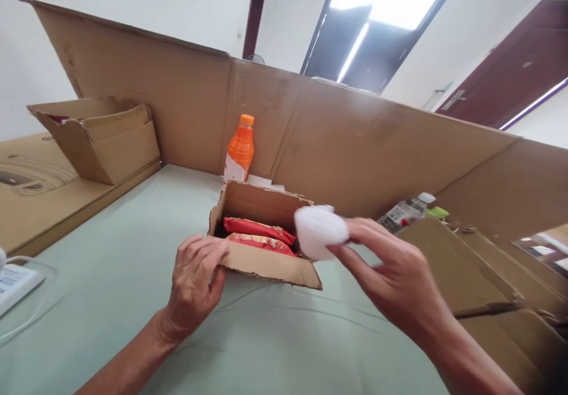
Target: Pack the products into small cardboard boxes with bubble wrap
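A small open cardboard box (270,265) with rough-cut edges stands on the pale green tabletop. Inside it lie two red packets (261,229) with patterned edges, side by side. My left hand (195,271) grips the box's near left corner, fingers over the flap and thumb below. Between the thumb and fingers of my right hand (381,259) is a white rounded object (320,230), blurred, so its kind is unclear. It is held over the box's right end, hiding that part of the inside.
An orange drink bottle (241,149) stands behind the box, before a tall cardboard wall (355,141). Another open box (119,141) sits at the left on a flat carton (35,188). A white power strip (18,285) lies far left. Clear bottle (408,210) and cardboard boxes (457,262) are at right.
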Tool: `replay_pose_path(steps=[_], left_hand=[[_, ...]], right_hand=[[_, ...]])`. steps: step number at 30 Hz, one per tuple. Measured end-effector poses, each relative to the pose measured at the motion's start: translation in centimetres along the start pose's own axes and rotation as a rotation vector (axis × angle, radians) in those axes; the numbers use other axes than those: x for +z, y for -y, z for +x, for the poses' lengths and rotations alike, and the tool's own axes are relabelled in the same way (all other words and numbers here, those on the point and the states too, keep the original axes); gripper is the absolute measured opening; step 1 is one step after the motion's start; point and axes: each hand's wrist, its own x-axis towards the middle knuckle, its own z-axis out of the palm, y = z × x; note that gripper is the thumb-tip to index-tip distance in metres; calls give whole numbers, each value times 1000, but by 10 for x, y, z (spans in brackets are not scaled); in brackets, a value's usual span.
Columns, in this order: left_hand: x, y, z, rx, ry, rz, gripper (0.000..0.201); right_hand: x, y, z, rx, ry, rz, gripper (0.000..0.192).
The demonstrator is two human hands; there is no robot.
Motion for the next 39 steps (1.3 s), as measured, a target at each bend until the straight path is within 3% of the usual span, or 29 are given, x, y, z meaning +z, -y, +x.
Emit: replay_pose_path(steps=[3, 6, 8, 10, 13, 16, 18, 19, 21, 23, 25, 28, 30, 32, 36, 39], left_hand=[[2, 3, -1, -2, -15, -15, 55], [3, 4, -3, 12, -35, -29, 56], [3, 4, -4, 20, -32, -35, 59], [2, 5, -4, 20, -32, -31, 65], [-1, 6, -4, -75, -101, -8, 79], [-1, 11, -6, -364, -155, -76, 81], [2, 15, -8, -561, -124, -192, 75], [5, 18, -9, -632, -97, -255, 73], [11, 21, -13, -727, -39, -357, 72], [17, 24, -17, -791, 4, -434, 72], [22, 25, -19, -861, 25, -486, 71], [29, 19, -16, -973, 31, -482, 71], [32, 4, -13, -1006, 26, -450, 75], [33, -21, -13, -977, 38, -463, 77], [25, -79, -33, -823, 173, -595, 78], [3, -102, -63, -764, 276, -579, 78]], right_hand=[[45, 8, 57, -139, 248, -213, 20], [96, 12, 91, -160, 580, -411, 18], [120, 13, 103, -138, 698, -437, 18], [129, 11, 106, -125, 747, -423, 20], [106, -2, 89, -128, 652, -211, 31], [61, -23, 42, 12, 223, 66, 28], [40, -37, -1, 242, -103, 89, 24], [37, -42, -22, 368, -196, 89, 24], [47, -45, -57, 563, -160, 157, 31], [76, -38, -76, 615, 27, 307, 44], [109, -27, -76, 589, 133, 438, 52], [137, -19, -59, 594, 125, 525, 44], [131, -23, -55, 613, 105, 538, 38], [111, -30, -68, 633, 79, 525, 37], [60, -43, -124, 749, -2, 466, 44], [47, -37, -157, 814, -52, 504, 48]])
